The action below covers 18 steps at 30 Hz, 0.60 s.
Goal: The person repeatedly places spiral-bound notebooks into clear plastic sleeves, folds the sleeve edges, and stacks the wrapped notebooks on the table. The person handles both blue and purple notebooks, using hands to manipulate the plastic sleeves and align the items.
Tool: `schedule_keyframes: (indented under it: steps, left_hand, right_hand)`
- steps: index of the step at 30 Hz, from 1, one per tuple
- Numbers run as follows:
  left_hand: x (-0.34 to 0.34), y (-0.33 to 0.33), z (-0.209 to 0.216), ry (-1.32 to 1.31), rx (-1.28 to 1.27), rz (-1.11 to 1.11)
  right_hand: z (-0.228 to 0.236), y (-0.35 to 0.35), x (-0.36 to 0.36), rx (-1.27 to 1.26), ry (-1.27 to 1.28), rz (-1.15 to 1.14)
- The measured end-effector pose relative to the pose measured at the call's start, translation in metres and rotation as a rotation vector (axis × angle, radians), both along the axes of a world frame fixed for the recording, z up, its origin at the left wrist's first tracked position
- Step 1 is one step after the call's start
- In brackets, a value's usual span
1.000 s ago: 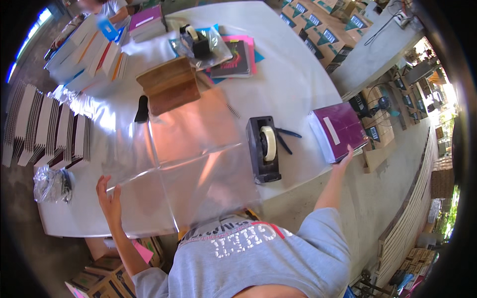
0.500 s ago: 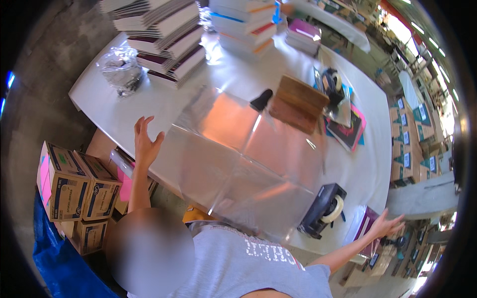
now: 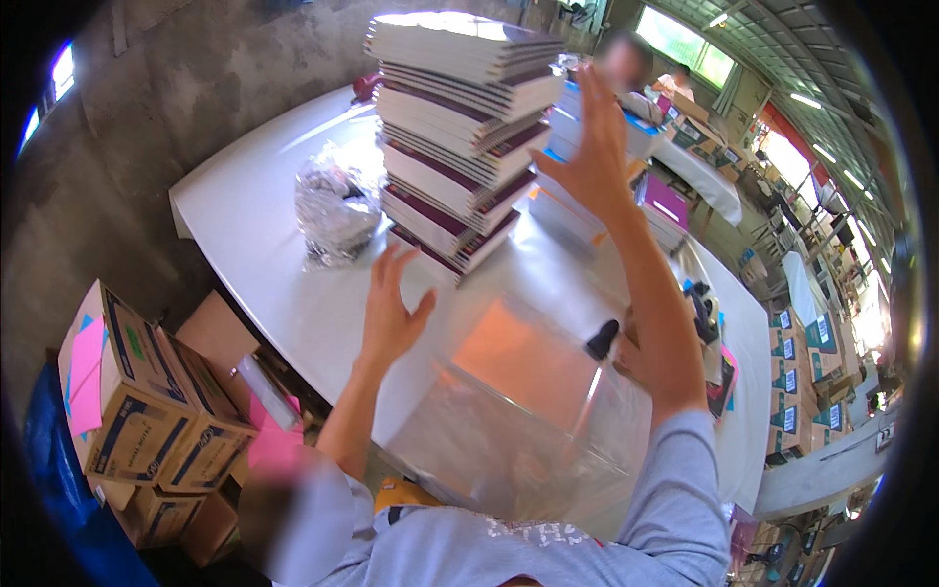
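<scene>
A tall, uneven stack of spiral-bound notebooks with white pages and dark purple covers stands on the white-covered table. My right hand is raised at the stack's right side, open with fingers spread; whether it touches the books I cannot tell. Lower and nearer, my left hand is open and empty, in front of the stack's lower left corner. Between my arms, a clear plastic sheet with fold creases lies flat on the table. Crumpled clear plastic sits left of the stack.
A black object lies by the sheet. Beyond my right arm are a purple-topped stack and other items, partly hidden. Cardboard boxes stand at the left below the table edge, more boxes at the right. Other people are farther back.
My right hand has swung from the table's right side up beside the notebook stack. My left hand has moved toward the stack too. The view has tilted up, showing more of the room.
</scene>
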<state>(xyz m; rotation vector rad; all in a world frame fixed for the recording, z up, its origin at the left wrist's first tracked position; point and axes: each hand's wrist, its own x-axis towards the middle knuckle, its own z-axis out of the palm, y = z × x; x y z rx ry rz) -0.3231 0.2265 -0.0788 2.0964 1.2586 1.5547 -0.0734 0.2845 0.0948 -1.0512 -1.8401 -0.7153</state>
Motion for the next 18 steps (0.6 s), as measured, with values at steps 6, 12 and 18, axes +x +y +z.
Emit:
schedule_keyframes:
  steps: [6, 12, 18]
  left_hand:
    - [-0.080, 0.005, -0.027, 0.034, -0.176, 0.088]
    - [-0.128, 0.012, -0.034, 0.060, -0.237, 0.224]
    - [-0.101, 0.062, 0.022, 0.070, 0.039, 0.260]
  right_hand:
    - [0.018, 0.125, -0.042, 0.123, 0.083, -0.057]
    - [0.015, 0.136, -0.046, 0.234, 0.000, -0.033]
    - [0.046, 0.061, -0.039, 0.267, -0.088, -0.031]
